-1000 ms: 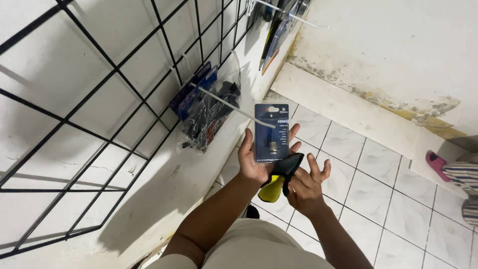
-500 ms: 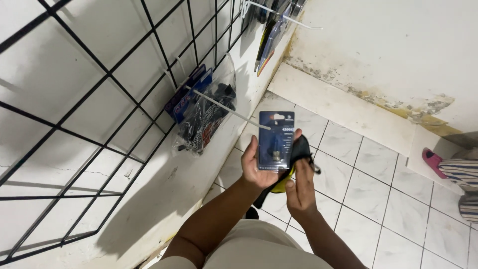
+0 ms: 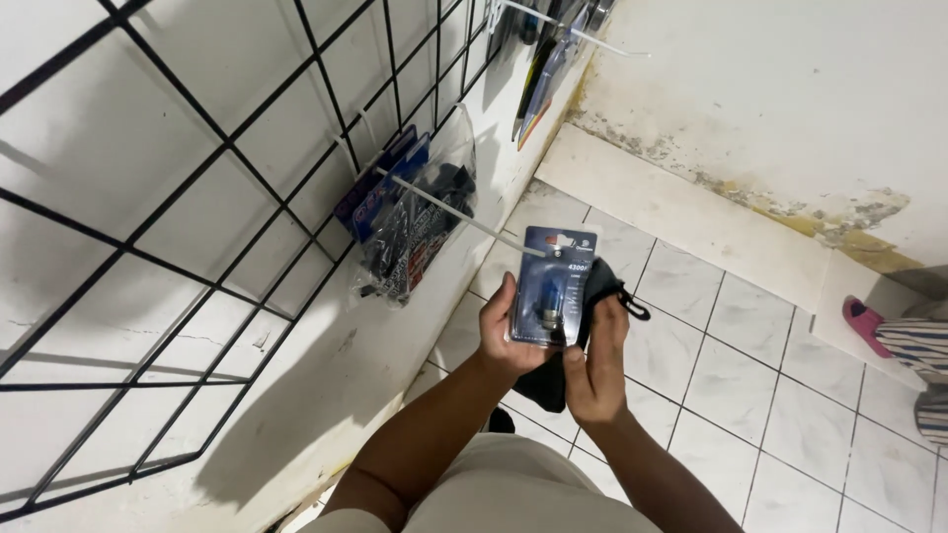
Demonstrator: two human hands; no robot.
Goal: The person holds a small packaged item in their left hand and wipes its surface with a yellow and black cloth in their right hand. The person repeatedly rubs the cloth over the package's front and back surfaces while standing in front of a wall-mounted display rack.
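My left hand (image 3: 509,336) holds a small blue blister pack (image 3: 551,286) with a bulb in it, upright in front of me. My right hand (image 3: 592,370) presses a black cloth (image 3: 598,288) against the right side of the pack. The cloth hangs down behind both hands. The pack's top edge is just below the tip of a white peg hook (image 3: 454,212) that sticks out from the black wire grid (image 3: 227,148) on the wall to the left.
Bagged black parts and blue packs (image 3: 410,217) hang on that hook. More packs (image 3: 543,59) hang on a hook higher up. White floor tiles (image 3: 750,375) lie below. At the right edge another person's pink shoe (image 3: 864,321) and striped trouser leg (image 3: 918,341) show.
The yellow-handled item seen under the cloth a second ago is hidden. My right hand has closed in on the pack with the cloth, and the pack sits closer to the hook's tip.
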